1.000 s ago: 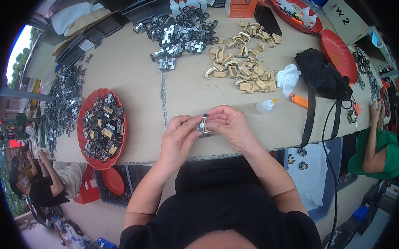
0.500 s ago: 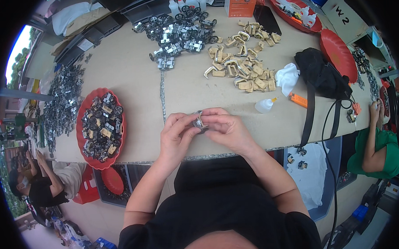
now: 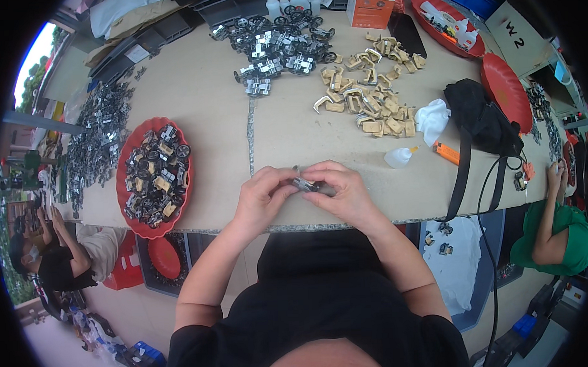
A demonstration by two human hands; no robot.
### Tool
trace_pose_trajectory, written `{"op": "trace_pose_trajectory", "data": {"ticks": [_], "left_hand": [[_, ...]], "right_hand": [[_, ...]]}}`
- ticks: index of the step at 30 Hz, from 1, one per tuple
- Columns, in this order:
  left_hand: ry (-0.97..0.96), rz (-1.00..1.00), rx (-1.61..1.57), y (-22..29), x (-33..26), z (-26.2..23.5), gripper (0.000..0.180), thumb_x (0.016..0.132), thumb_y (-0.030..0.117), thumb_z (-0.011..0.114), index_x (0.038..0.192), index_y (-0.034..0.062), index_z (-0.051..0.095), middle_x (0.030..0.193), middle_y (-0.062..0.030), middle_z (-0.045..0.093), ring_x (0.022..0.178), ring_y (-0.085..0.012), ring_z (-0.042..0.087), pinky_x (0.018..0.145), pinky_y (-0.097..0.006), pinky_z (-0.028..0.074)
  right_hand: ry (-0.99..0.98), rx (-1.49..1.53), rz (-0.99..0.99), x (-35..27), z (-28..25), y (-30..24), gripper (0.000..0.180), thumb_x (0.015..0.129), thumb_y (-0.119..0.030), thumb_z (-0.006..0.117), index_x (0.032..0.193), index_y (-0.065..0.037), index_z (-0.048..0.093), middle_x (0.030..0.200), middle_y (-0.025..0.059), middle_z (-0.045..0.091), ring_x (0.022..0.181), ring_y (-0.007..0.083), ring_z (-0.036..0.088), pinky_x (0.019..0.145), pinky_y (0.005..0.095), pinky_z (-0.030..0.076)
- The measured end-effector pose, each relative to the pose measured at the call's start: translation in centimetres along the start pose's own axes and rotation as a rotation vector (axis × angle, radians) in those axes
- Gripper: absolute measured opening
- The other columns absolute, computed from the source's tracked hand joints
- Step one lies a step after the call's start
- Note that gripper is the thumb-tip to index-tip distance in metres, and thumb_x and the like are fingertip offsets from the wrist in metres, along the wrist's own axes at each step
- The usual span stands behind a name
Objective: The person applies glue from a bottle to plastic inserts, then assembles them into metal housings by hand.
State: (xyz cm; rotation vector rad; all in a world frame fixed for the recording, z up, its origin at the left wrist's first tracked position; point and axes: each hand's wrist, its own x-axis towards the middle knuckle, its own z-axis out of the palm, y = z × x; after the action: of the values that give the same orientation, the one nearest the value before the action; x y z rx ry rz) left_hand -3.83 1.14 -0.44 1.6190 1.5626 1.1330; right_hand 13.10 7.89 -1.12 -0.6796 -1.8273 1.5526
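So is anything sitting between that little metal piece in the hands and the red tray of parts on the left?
Nothing visible: only bare table lies between the small metal part and the red tray.

Both my hands meet over the near edge of the table (image 3: 213, 89), my left hand (image 3: 263, 199) and my right hand (image 3: 343, 192) pinching a small metal caster part (image 3: 304, 184) between the fingertips. To my left sits a red tray (image 3: 126, 165) heaped with assembled little casters. Farther off lie a pile of tan plastic brackets (image 3: 367, 102) and a cluster of metal wheel parts (image 3: 277, 43). To my right are a small white squeeze bottle (image 3: 398, 157), an orange lighter (image 3: 446, 153) and a black bag (image 3: 481, 122).
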Motion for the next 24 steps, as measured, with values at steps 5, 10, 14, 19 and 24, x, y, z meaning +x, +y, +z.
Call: {"op": "trace_pose_trajectory", "data": {"ticks": [5,10,14,19,24], "left_hand": [[-0.077,0.235,0.350,2.0,1.7,-1.8,0.029,0.065,0.004,0.065,0.093,0.0064,0.057,0.084,-0.0069,0.055,0.073,-0.0212,0.056,0.061,-0.030,0.047],[-0.265,0.443,0.453,2.3,3.2,-3.1,0.025,0.061,0.009,0.067,0.084,0.0059,0.057,0.086,-0.0058,0.057,0.076,-0.0236,0.056,0.064,-0.033,0.047],[-0.390,0.431,0.444,1.8,3.5,-3.4,0.025,0.058,0.011,0.066,0.080,0.0065,0.056,0.083,-0.0049,0.056,0.077,-0.0223,0.055,0.064,-0.032,0.047],[-0.354,0.512,0.382,0.9,3.8,-3.2,0.026,0.056,0.011,0.067,0.079,0.0069,0.056,0.083,-0.0036,0.056,0.078,-0.0206,0.055,0.066,-0.032,0.046],[-0.340,0.503,0.332,0.2,3.7,-3.1,0.022,0.055,0.013,0.067,0.074,0.0077,0.056,0.083,0.0004,0.056,0.083,-0.0179,0.054,0.073,-0.031,0.042]], "right_hand": [[0.000,-0.043,-0.031,0.0,0.2,0.0,0.028,0.066,0.002,0.065,0.094,-0.001,0.059,0.099,0.0081,0.055,0.090,0.0152,0.055,0.074,0.0257,0.047],[0.082,-0.066,0.003,0.1,0.8,-0.8,0.023,0.064,-0.001,0.067,0.084,0.000,0.056,0.098,0.0094,0.053,0.083,0.0168,0.056,0.071,0.0263,0.048],[0.035,-0.088,-0.007,0.1,0.7,-0.5,0.022,0.063,-0.001,0.066,0.083,0.000,0.055,0.098,0.0100,0.051,0.081,0.0164,0.056,0.068,0.0269,0.049],[0.000,-0.141,-0.030,0.1,0.7,-0.4,0.021,0.064,0.000,0.065,0.082,0.001,0.054,0.095,0.0087,0.052,0.081,0.0171,0.056,0.069,0.0263,0.047],[-0.009,-0.157,-0.099,0.3,0.7,-0.7,0.020,0.065,0.001,0.064,0.083,0.001,0.054,0.092,0.0085,0.052,0.082,0.0176,0.055,0.069,0.0260,0.046]]}}
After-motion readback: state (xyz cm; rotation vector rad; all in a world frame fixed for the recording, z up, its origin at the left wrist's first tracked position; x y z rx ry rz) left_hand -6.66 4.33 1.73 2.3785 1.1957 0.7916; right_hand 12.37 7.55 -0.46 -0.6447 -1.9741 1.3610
